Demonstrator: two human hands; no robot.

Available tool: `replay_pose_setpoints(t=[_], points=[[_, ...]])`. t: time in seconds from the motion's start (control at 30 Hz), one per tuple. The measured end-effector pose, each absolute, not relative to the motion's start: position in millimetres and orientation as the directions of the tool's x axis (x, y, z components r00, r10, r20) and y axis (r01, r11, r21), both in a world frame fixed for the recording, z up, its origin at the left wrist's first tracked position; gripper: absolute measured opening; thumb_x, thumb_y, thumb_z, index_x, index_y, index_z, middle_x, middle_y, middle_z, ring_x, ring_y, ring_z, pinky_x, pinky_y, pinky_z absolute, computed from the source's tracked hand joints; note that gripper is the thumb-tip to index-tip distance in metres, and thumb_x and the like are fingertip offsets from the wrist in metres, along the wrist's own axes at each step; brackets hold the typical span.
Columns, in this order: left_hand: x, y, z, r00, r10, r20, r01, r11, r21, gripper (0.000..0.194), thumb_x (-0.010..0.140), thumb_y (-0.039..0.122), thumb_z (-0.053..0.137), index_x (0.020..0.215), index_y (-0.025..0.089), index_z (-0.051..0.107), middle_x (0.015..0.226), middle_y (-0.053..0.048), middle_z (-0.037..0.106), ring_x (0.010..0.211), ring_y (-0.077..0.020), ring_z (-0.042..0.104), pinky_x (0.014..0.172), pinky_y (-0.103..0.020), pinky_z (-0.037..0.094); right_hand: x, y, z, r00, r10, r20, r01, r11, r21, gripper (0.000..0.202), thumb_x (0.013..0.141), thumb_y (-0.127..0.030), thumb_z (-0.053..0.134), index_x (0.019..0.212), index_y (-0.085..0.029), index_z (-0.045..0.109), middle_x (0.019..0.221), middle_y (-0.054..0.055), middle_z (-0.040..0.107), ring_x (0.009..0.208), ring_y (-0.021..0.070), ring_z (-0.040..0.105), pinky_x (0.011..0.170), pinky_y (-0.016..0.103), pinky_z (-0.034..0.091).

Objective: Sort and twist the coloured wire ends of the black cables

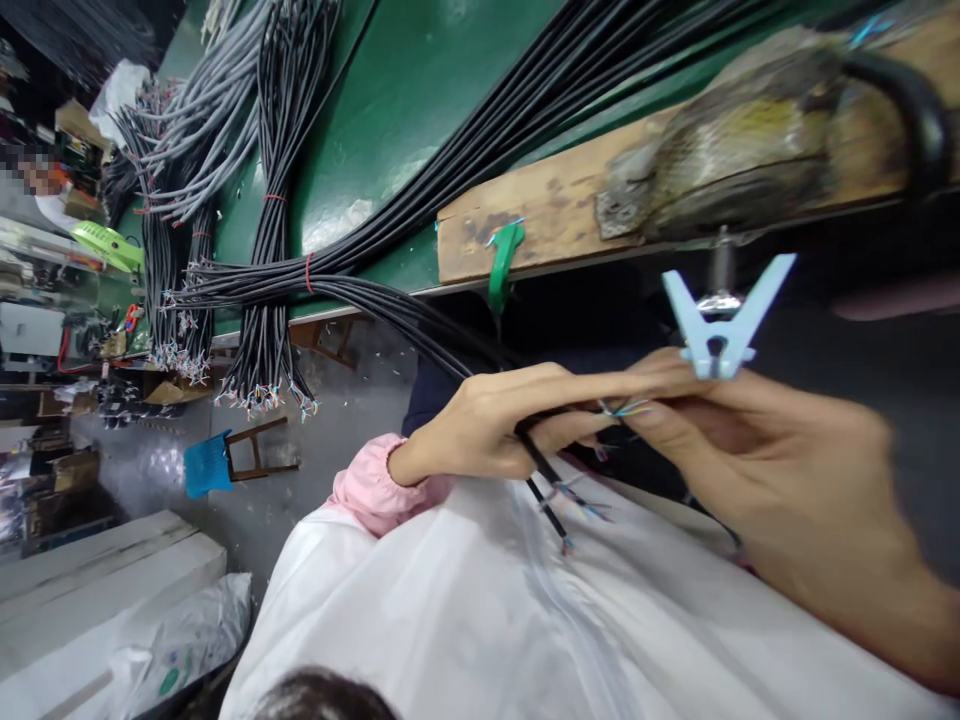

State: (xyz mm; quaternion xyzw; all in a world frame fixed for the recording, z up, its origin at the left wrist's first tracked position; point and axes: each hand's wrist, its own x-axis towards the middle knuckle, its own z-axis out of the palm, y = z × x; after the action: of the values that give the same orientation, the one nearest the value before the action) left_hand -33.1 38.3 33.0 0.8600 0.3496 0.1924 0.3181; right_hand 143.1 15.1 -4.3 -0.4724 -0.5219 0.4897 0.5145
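Black cables (546, 464) run through my left hand (495, 420), whose fingers are closed round them. Beyond its fingertips, one cable end shows thin coloured wires (626, 409). My right hand (780, 470) pinches these wires between thumb and fingers, close to my left fingertips. Two more cable ends with bared coloured wires hang below my left hand, over the white apron (465, 600). Just above my right hand is a light blue clip (724, 325), below a metal rod on a tape-wrapped tool (742, 140).
Bundles of black cables (274, 230) and grey cables (217, 110) lie on the green table (390, 110). A wooden board (555, 205) with a green clip (505, 265) lines its edge. A blue chair (208, 468) stands on the floor at left.
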Motion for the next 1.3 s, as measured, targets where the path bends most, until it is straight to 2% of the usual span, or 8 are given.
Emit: replay_pose_setpoints(t=[0.13,0.23,0.37,0.7,0.83,0.97,1.13,1.3], points=[[-37.7,39.4,24.9,0.718,0.695,-0.015,0.533,-0.536,0.654,0.041,0.104,0.031,0.038,0.11,0.011,0.073,0.086,-0.004,0.074,0.078,-0.0099,0.072,0.074,-0.02,0.058,132.3,17.1,-9.7,-0.017,0.983,0.184,-0.063,0.183,-0.981,0.031,0.088,-0.051,0.069,0.071,-0.026,0.065,0.065,0.001,0.063,0.059,0.0152,0.06,0.05,0.027,0.049],[-37.6,34.9,15.6,0.712,0.694,-0.104,0.583,-0.502,0.639,0.044,0.104,0.026,0.034,0.1,0.015,0.076,0.089,-0.004,0.074,0.08,-0.0113,0.073,0.075,-0.023,0.06,140.7,15.3,-11.3,0.027,0.917,0.397,0.183,0.386,-0.904,0.015,0.091,-0.032,0.064,0.076,-0.027,0.064,0.066,0.0,0.063,0.058,0.0147,0.059,0.05,0.027,0.047],[-37.1,27.3,2.5,0.705,0.708,0.029,0.526,-0.55,0.649,0.042,0.103,0.029,0.039,0.092,0.019,0.079,0.088,-0.005,0.074,0.078,-0.0115,0.072,0.069,-0.022,0.061,156.4,10.0,-7.2,0.132,0.921,0.367,0.426,0.282,-0.86,0.012,0.087,-0.023,0.063,0.076,-0.028,0.062,0.073,0.003,0.067,0.061,0.0174,0.06,0.053,0.032,0.046],[-28.2,25.5,8.2,0.604,0.694,0.391,0.385,-0.685,0.619,0.039,0.099,0.018,0.044,0.08,0.017,0.078,0.081,-0.003,0.068,0.063,-0.0038,0.063,0.058,-0.013,0.052,142.5,11.7,-2.1,0.048,0.867,0.496,0.227,0.474,-0.851,0.015,0.09,-0.027,0.065,0.076,-0.029,0.065,0.066,-0.001,0.066,0.057,0.0143,0.06,0.051,0.029,0.045],[-17.3,19.6,12.5,0.496,0.678,0.542,0.394,-0.732,0.556,0.036,0.095,0.012,0.048,0.075,0.02,0.078,0.081,-0.001,0.069,0.063,-0.0034,0.064,0.059,-0.012,0.055,151.8,16.4,-6.2,0.169,0.979,0.118,0.084,0.105,-0.991,0.035,0.084,-0.057,0.071,0.068,-0.026,0.064,0.066,0.003,0.065,0.059,0.0163,0.06,0.052,0.032,0.044],[-3.2,14.8,23.4,0.41,0.595,0.691,0.439,-0.793,0.422,0.031,0.089,0.011,0.054,0.074,0.02,0.079,0.081,-0.001,0.07,0.057,-0.0018,0.06,0.054,-0.01,0.052,149.1,39.6,-5.9,0.109,0.966,-0.236,-0.285,-0.197,-0.938,0.061,0.063,-0.086,0.07,0.069,-0.025,0.072,0.071,0.006,0.066,0.061,0.0185,0.06,0.053,0.034,0.048],[19.5,10.7,24.9,0.186,0.608,0.772,0.664,-0.657,0.358,0.039,0.095,0.017,0.051,0.066,0.02,0.077,0.077,0.001,0.065,0.056,0.0014,0.058,0.054,-0.007,0.049,133.6,73.1,7.8,-0.287,0.943,-0.17,-0.558,-0.309,-0.77,0.067,0.051,-0.091,0.071,0.063,-0.025,0.07,0.057,0.002,0.052,0.051,0.0139,0.044,0.045,0.031,0.039],[33.8,11.1,13.3,0.092,0.585,0.806,0.733,-0.588,0.342,0.036,0.093,0.015,0.052,0.07,0.023,0.079,0.081,0.002,0.063,0.058,0.0016,0.054,0.058,-0.007,0.049,128.2,75.4,10.9,-0.308,0.95,-0.056,-0.638,-0.25,-0.729,0.063,0.062,-0.084,0.071,0.051,-0.024,0.056,0.052,-0.001,0.036,0.05,0.0116,0.034,0.046,0.028,0.033]])
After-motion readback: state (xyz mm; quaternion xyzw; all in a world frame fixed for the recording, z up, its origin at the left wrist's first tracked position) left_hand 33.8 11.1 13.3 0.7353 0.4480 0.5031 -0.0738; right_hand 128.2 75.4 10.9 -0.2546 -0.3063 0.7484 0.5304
